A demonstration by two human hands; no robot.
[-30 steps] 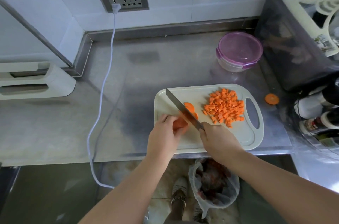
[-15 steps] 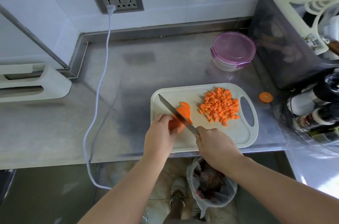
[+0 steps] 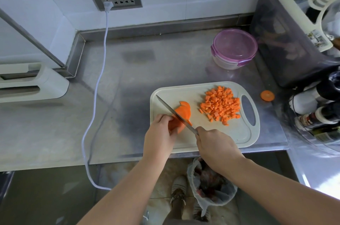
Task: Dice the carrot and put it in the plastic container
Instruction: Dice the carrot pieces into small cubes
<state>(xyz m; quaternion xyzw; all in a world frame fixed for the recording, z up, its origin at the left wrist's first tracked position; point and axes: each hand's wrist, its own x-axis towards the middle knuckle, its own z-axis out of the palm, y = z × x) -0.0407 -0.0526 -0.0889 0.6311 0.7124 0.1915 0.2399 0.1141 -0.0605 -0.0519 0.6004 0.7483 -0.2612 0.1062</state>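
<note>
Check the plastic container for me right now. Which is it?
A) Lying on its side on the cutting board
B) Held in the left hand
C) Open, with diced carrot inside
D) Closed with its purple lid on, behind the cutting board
D: the plastic container stands on the counter behind the cutting board with its purple lid on, while the diced carrot is piled on the board.

I get a bright, even, daylight-like picture with soft focus throughout. The steel counter [image 3: 128, 81] throws a pale sheen, strongest at the far right, and a dim, soft-edged shadow lies left of the cutting board [image 3: 239, 132]. Wide-angle bending curves the counter's edges and walls toward the frame's borders. The floor below looks darker.
</note>
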